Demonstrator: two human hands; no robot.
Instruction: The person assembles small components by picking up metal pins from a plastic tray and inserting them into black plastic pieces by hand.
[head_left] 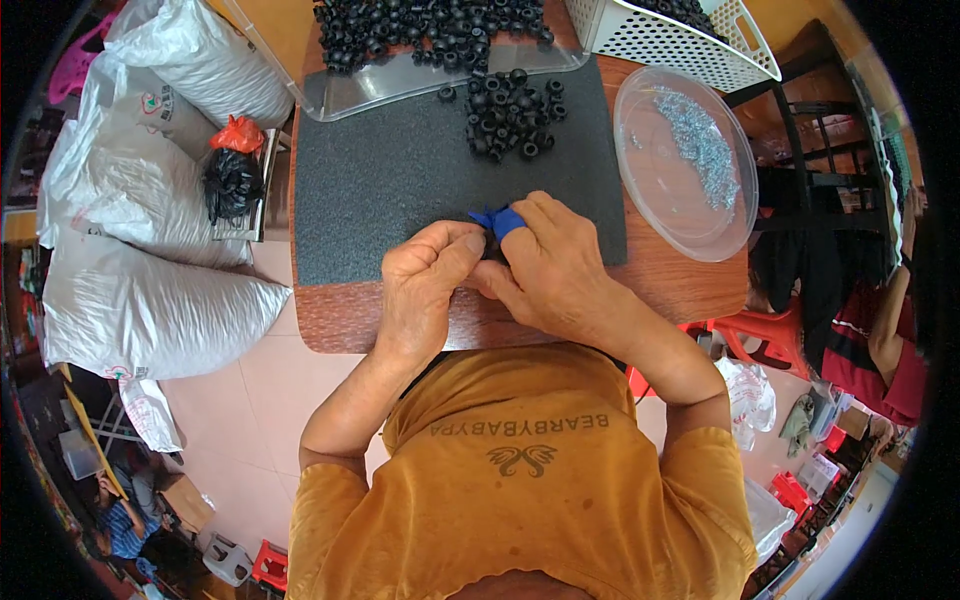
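Over mat (380,190), left hand (425,275), right hand (553,262) pinch probably black part (490,244).

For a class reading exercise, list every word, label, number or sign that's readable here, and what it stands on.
I won't copy wording, but print stands on:
Ochre shirt: dark lettering, upside down but readable; curved emblem below.
White sack at left: red-and-green mark, too small to read.
White bag at right: reddish print, too blurred to read.

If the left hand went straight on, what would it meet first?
Probably the right hand, by its blue finger wrap. The left hand touches or almost touches it, with something dark between them; depth there is unclear.
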